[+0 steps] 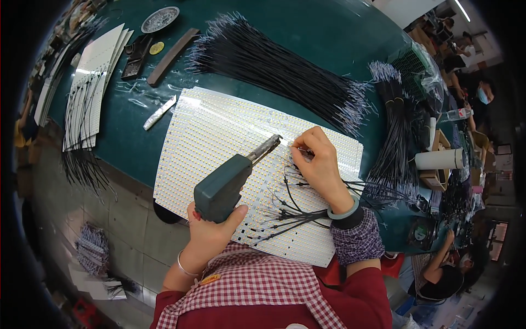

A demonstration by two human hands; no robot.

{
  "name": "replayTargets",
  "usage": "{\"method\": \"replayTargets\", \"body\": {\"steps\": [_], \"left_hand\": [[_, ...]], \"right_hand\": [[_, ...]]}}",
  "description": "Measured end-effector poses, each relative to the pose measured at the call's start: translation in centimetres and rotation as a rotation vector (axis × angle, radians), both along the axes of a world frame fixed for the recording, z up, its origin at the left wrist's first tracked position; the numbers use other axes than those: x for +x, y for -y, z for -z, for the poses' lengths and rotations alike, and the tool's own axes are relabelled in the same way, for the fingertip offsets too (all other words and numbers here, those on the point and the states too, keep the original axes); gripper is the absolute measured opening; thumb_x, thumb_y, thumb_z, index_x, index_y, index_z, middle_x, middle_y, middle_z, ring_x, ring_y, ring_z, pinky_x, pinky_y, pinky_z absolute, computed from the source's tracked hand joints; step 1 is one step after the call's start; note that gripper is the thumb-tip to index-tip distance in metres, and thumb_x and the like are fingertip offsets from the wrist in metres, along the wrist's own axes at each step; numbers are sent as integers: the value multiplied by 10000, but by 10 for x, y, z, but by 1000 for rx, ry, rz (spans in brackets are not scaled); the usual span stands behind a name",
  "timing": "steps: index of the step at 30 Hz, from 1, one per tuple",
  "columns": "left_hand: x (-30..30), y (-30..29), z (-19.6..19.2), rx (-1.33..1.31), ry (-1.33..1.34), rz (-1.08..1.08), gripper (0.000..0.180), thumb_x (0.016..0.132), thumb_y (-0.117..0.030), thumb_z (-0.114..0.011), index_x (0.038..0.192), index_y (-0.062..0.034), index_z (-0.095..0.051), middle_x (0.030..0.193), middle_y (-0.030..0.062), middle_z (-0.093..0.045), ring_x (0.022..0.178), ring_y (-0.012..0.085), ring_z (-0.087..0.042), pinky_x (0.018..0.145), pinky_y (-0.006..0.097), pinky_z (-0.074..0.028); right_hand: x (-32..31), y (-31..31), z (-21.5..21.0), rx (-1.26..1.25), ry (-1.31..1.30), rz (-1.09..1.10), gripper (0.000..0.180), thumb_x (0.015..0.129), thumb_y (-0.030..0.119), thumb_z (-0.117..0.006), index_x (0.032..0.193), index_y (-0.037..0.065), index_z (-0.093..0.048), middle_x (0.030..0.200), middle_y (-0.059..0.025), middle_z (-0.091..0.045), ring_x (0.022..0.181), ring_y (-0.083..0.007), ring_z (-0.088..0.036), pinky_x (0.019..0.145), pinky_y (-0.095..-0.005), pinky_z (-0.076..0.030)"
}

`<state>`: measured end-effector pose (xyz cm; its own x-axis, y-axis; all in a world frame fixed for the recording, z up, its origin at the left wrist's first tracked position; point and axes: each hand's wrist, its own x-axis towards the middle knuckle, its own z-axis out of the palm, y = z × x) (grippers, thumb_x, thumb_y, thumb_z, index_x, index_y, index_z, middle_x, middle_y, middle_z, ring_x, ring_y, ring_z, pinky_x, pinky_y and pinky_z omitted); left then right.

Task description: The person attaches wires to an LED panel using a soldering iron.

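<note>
The yellow apron tag [210, 279] bears illegible lettering.

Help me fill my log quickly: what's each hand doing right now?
Left hand: closed around the dark green soldering gun.
Right hand: closed in a pinch over the white panels; what it holds cannot be told.

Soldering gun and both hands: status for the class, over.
Left hand gripping green soldering gun. Right hand curled over dotted white panel, hold unclear. Black wires lie across panel near right wrist.

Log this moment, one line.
left hand: holds dark-green soldering gun; right hand: curled near its metal tip; beneath: white LED-dotted boards
</note>
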<state>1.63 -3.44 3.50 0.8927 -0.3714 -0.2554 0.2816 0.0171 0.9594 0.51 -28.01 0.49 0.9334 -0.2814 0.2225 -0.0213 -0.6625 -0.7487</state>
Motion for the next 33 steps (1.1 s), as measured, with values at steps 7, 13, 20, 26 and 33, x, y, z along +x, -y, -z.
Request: {"method": "replayTargets", "body": {"steps": [7, 13, 20, 26, 33], "left_hand": [[-4, 1, 11, 168, 40, 96, 249, 774, -134, -765, 950, -37, -618, 837, 5, -627, 683, 73, -561, 622, 225, -416], [-5, 3, 17, 180, 204, 119, 246, 772, -147, -771, 918, -46, -602, 808, 3, -612, 629, 71, -537, 592, 231, -402], [-7, 3, 15, 214, 154, 124, 235, 770, -128, -768, 904, -40, -596, 787, -4, -602, 598, 66, -519, 544, 238, -386], [-5, 2, 8, 229, 296, 157, 206, 784, -82, -748, 888, -22, -581, 758, -15, -597, 609, 52, -517, 530, 224, -383], [-8, 3, 8, 148, 136, 104, 191, 800, -110, -733, 920, -28, -608, 750, -3, -607, 594, 47, -510, 522, 227, -379]], "right_hand": [[0, -1, 5, -39, 7, 21, 78, 736, 2, -653, 787, 14, -596, 818, -87, -538, 722, -244, -589, 628, -318, -483], [-1, -2, 5, -101, 28, 23, 89, 724, -8, -659, 781, 20, -597, 812, -86, -538, 690, -248, -575, 595, -328, -467], [-1, -3, 4, -114, 54, 15, 91, 725, -3, -665, 773, 20, -591, 803, -88, -533, 694, -253, -567, 589, -336, -461], [-1, -3, 3, -151, 55, 5, 94, 728, 4, -667, 773, 25, -588, 807, -87, -527, 693, -257, -560, 579, -343, -455], [-1, -3, 4, -158, 56, 10, 92, 730, 8, -668, 771, 27, -588, 811, -85, -526, 676, -251, -556, 571, -342, -452]]}}
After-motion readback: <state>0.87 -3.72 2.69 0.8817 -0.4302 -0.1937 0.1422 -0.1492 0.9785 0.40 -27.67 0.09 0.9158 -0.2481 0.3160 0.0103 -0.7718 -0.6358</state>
